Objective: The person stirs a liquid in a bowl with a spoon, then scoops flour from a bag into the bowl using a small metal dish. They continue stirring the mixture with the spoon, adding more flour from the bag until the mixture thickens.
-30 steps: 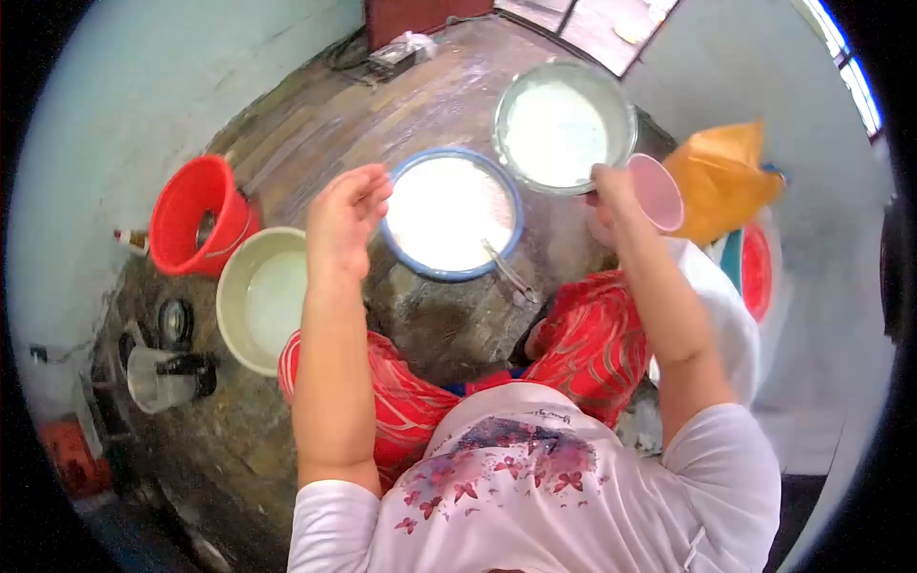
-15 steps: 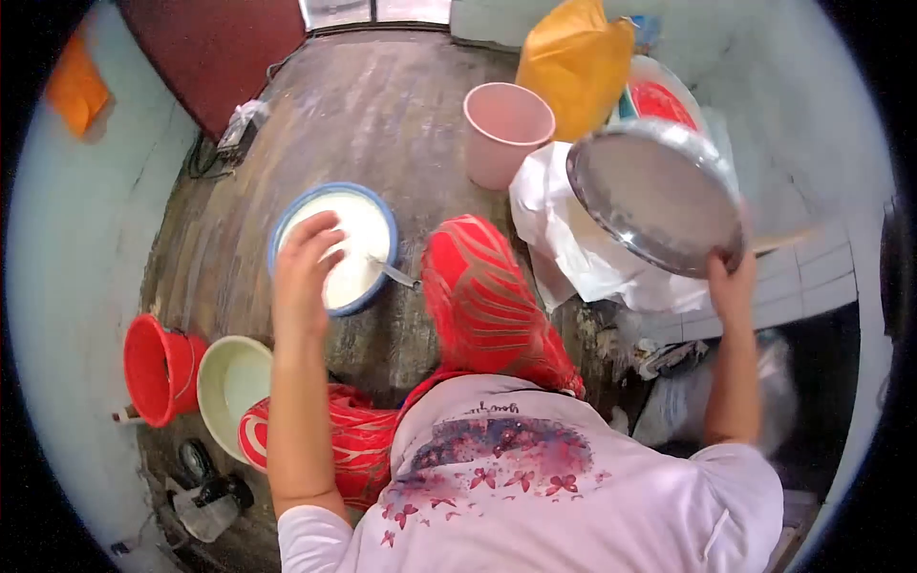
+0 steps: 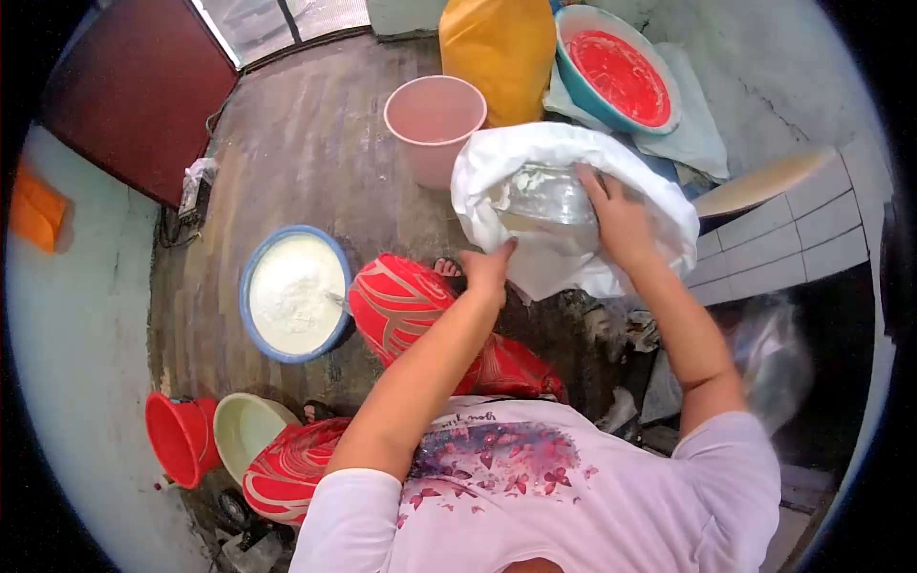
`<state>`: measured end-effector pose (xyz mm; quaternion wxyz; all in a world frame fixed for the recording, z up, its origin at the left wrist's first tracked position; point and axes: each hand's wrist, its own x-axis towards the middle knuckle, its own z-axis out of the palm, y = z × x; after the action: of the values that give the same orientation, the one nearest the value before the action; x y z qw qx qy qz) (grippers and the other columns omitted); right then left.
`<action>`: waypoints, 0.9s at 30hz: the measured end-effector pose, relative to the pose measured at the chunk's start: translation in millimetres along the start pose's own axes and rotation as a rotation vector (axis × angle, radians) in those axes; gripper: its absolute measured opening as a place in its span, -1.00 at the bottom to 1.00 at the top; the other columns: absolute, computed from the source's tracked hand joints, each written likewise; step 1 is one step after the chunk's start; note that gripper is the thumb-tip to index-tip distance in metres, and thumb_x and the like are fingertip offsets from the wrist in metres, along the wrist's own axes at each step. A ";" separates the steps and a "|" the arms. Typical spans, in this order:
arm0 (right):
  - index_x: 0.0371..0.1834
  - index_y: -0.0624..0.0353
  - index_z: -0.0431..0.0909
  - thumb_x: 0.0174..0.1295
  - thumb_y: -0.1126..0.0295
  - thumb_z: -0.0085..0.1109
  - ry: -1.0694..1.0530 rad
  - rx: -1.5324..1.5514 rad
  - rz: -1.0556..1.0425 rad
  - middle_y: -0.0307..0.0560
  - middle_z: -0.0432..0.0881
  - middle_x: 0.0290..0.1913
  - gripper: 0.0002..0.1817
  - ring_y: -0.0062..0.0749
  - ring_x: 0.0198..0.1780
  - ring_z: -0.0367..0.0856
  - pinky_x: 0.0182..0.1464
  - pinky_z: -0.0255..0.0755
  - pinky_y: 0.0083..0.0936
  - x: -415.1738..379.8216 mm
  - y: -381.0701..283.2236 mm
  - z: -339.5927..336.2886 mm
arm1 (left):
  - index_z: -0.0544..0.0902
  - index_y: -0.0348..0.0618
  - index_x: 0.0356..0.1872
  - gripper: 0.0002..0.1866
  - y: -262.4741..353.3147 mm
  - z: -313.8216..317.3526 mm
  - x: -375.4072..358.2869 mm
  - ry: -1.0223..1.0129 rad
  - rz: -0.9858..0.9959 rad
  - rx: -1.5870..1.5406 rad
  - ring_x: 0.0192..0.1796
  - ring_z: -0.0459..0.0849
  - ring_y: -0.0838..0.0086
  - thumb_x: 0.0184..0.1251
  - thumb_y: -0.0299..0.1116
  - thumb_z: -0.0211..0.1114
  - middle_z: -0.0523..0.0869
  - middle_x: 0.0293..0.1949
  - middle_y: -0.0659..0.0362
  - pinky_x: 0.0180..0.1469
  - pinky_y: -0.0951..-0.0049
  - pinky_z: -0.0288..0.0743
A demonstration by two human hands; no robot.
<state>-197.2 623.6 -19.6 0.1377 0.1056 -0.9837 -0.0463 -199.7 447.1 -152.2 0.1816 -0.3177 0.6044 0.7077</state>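
Note:
A white sack point(image 3: 549, 270) stands with its mouth open beside my right knee. Inside it lies a shiny metal basin point(image 3: 540, 196), with white powder on its surface. My right hand point(image 3: 616, 218) reaches into the sack and grips the basin's right side. At the sack's near left edge, my left hand point(image 3: 489, 270) has its fingers closed on the sack's rim. On the floor to the left, a blue basin point(image 3: 245, 294) is filled with white powder. A utensil handle point(image 3: 336, 300) sticks out of that powder at the right.
A pink bucket point(image 3: 435, 115) and a yellow sack point(image 3: 499, 57) stand behind the white sack. Farther right sits a teal basin point(image 3: 578, 86) with a red inside. A red bucket point(image 3: 177, 439) and a pale green basin point(image 3: 229, 430) are at lower left.
The metal basin has gone from being held up above the sack to down inside it. My left hand has moved from over the blue basin to the sack's rim. The view has shifted right.

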 end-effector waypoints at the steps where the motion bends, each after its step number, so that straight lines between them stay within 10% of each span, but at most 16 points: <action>1: 0.23 -0.18 0.15 -0.05 0.58 -0.07 -0.032 -0.044 -0.007 0.04 0.35 0.09 -0.32 -0.07 -0.42 0.58 -0.40 0.49 -0.29 10.3 3.8 0.9 | 0.12 -0.34 0.11 -0.20 -0.3 -0.3 7.3 0.008 0.046 -0.106 -0.06 0.43 0.28 -0.09 -0.22 0.39 0.36 -0.02 0.01 -0.10 0.39 0.37; 6: 0.26 -0.19 0.11 -0.01 0.55 -0.09 0.070 -0.045 -0.063 0.06 0.36 0.09 -0.32 -0.07 -0.35 0.59 -0.35 0.52 -0.29 53.5 32.8 14.7 | 0.48 -0.37 -0.19 -0.62 27.0 15.9 10.8 -0.009 0.170 -0.124 -0.31 0.52 0.42 -0.13 -0.46 0.20 0.58 -0.34 0.10 -0.25 0.45 0.36; 18: 0.27 -0.27 0.10 -0.03 0.58 -0.07 0.056 -0.042 0.037 0.08 0.35 0.11 -0.27 -0.05 -0.31 0.58 -0.33 0.52 -0.28 52.0 60.7 -7.1 | 0.36 -0.34 -0.03 -0.54 85.2 27.9 13.1 -0.474 0.062 -0.670 -0.12 0.54 0.21 -0.09 -0.69 -0.02 0.52 -0.15 0.02 -0.04 0.21 0.46; 27: 0.27 -0.16 0.07 0.01 0.57 -0.09 -0.206 -0.008 0.134 0.12 0.37 0.03 -0.32 0.02 -0.26 0.56 -0.30 0.49 -0.23 40.7 70.1 -6.8 | 0.43 -0.28 -0.06 -0.54 72.3 23.1 -37.0 -0.738 -0.018 -0.308 -0.07 0.54 0.31 -0.14 -0.63 0.10 0.57 -0.18 0.10 -0.03 0.35 0.42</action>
<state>-247.2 682.4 6.0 0.0391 0.0339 -0.9973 -0.0518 -224.2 459.5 -72.4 0.3429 -0.0707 0.3824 0.8551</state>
